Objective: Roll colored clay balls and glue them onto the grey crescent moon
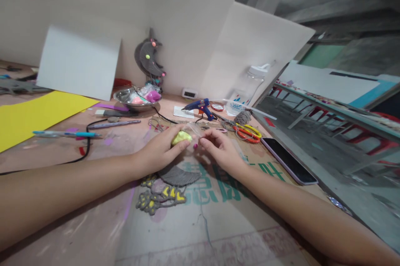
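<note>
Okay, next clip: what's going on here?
A person's left hand holds a yellow-green lump, seemingly in a clear bag, while the right hand is at the bag's edge. Nearer the camera, a gray crescent and gray-and-yellow pieces lie on the covered table. A blue glue gun stands beyond the hands.

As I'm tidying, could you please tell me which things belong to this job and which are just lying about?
Probably this job:
yellow-green clay-like lump in the left hand
grey crescent ornament

Probably lying about:
smartphone
water bottle
blue pen
</note>
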Tool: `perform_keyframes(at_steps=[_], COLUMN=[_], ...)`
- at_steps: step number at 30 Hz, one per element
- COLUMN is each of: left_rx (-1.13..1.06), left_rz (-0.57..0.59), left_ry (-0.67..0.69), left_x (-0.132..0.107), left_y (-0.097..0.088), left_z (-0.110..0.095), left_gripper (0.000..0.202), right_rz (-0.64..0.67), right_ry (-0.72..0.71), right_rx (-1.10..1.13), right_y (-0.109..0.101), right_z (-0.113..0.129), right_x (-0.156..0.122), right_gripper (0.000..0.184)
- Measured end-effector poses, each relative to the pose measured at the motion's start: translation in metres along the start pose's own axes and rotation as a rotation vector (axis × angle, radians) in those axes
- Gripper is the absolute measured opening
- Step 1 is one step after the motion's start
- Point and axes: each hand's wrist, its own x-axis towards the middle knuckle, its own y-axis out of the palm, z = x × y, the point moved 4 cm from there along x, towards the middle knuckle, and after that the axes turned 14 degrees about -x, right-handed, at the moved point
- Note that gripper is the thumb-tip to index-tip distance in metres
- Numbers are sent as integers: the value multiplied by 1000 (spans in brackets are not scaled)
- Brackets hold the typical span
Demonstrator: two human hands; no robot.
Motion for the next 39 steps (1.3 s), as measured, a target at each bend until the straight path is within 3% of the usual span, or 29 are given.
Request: perform_keyframes(at_steps=[12,16,22,31,39], left_rx=[-139,-195,-91,-89,-105], left_rz=[219,177,111,96,100], left_ry=[-44,-78,-103,-128,-56], left_x=[0,1,3,3,4], left_y=[2,2,4,5,5], left_z=[-3,-2,1,3,5], left_gripper=[38,33,22,14,14], right_rz=[-71,-56,51,62,94], right_ry=[-27,37,96,135,5], right_rx=[89,130,148,112,-107], right_y=[-7,-5,5,6,9], right_z=[5,7,4,1,9], right_x=[-2,-2,-2,-3,-5], right_gripper=[25,30,28,26,18])
